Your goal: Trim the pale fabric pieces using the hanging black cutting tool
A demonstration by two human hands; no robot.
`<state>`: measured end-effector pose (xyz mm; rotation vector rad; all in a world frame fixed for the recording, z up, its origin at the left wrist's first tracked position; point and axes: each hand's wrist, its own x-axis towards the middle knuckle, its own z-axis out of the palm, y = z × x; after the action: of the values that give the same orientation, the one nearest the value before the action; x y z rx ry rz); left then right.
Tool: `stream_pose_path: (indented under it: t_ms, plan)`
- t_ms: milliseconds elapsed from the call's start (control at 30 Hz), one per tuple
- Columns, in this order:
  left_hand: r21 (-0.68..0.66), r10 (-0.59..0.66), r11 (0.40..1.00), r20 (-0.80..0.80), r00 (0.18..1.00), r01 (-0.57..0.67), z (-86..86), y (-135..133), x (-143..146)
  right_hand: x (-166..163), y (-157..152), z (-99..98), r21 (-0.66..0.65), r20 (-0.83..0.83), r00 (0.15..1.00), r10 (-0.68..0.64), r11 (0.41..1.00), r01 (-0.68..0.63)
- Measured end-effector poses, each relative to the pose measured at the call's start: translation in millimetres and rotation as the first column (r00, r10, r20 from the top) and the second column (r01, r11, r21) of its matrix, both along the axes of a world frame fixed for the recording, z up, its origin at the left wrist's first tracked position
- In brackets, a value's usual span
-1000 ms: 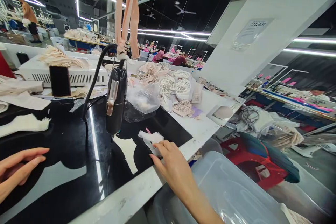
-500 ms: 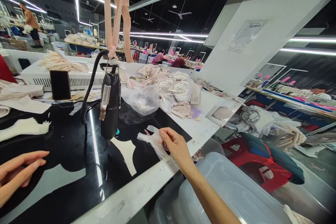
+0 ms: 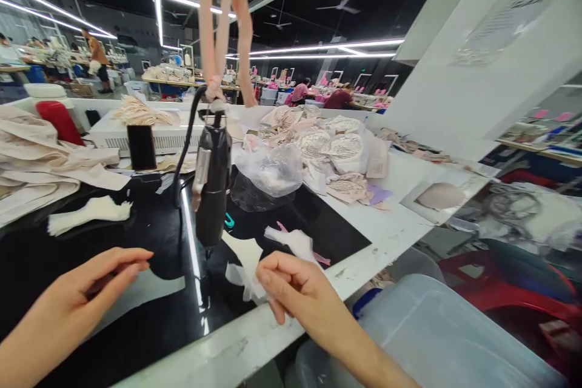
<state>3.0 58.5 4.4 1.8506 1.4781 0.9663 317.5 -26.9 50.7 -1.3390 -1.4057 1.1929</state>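
Observation:
My left hand point(image 3: 86, 300) hovers over the near left of the black work surface point(image 3: 150, 351), fingers stretched and slightly apart, nothing visible in them. Below it lies a grey, curved flat piece point(image 3: 150, 291). My right hand point(image 3: 302, 291) is closed in a pinch at the table's front edge, on a thin translucent white scrap point(image 3: 240, 276). That scrap partly covers a cream cut piece point(image 3: 243, 248). Between my hands, a black corded handheld tool point(image 3: 213, 194) hangs from peach fabric strips point(image 3: 211, 30). Another white scrap point(image 3: 295, 242) lies over a pink item point(image 3: 322, 259), mostly hidden.
A teal clip-like item point(image 3: 229, 220) lies behind the tool. Stacked cream pieces point(image 3: 91, 212) and a fabric pile point(image 3: 40, 163) are at left. A phone point(image 3: 141, 147) leans on a white box. A plastic bag point(image 3: 268, 170) and bra cups point(image 3: 343, 151) sit behind; a plastic bin point(image 3: 436, 327) stands right.
My right hand has left the scrap near the pink item and moved to another scrap by the cream piece. My left hand has come further into view. The whole view has shifted leftward.

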Motion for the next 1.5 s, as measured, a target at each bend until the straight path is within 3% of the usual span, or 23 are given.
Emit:
stream_pose_path:
  t_ms: [133, 300, 567, 667, 800, 933, 1100, 1233, 1367, 1500]
  plan:
    - [-0.049, -0.3, 0.953, 0.002, 0.954, 0.3, 26.7, -22, 32, -32, 6, -11.4, -0.068, -0.14, 0.976, 0.164, 0.982, -0.175]
    - [-0.227, -0.435, 0.851, 0.199, 0.878, 0.473, 31.5, -36, 47, -55, 16, -22.1, -0.073, -0.179, 0.955, 0.235, 0.965, -0.251]
    - [-0.328, -0.284, 0.867, 0.294, 0.913, 0.375, 30.5, -35, 26, -50, 17, -27.8, -0.233, -0.144, 0.971, 0.192, 0.947, -0.222]
    - [-0.354, -0.254, 0.86, 0.33, 0.909, 0.369, 30.7, -36, 16, -47, 15, -27.4, -0.251, -0.109, 0.967, 0.231, 0.935, -0.252]
    - [-0.367, -0.215, 0.868, 0.332, 0.918, 0.336, 35.1, -44, 10, -46, 14, -25.7, -0.194, -0.002, 0.962, 0.274, 0.943, -0.269]
    - [-0.371, -0.208, 0.872, 0.311, 0.927, 0.32, 42.0, -51, 13, -47, 15, -25.2, -0.094, 0.083, 0.976, 0.201, 0.977, -0.193]
    - [-0.189, -0.31, 0.916, 0.229, 0.923, 0.354, 47.9, -52, 16, -52, 17, -19.9, -0.006, 0.171, 0.975, 0.139, 0.99, -0.14]
    - [-0.037, -0.403, 0.909, 0.168, 0.9, 0.414, 52.1, -52, 13, -62, 18, -16.7, 0.005, 0.104, 0.954, 0.282, 0.959, -0.284]
    - [0.008, -0.437, 0.897, 0.157, 0.886, 0.441, 53.9, -54, 12, -75, 21, -21.3, -0.037, -0.099, 0.886, 0.453, 0.888, -0.459]
    - [-0.043, -0.377, 0.92, 0.175, 0.91, 0.39, 47.4, -52, 10, -81, 22, -22.3, -0.087, -0.257, 0.882, 0.396, 0.899, -0.429]
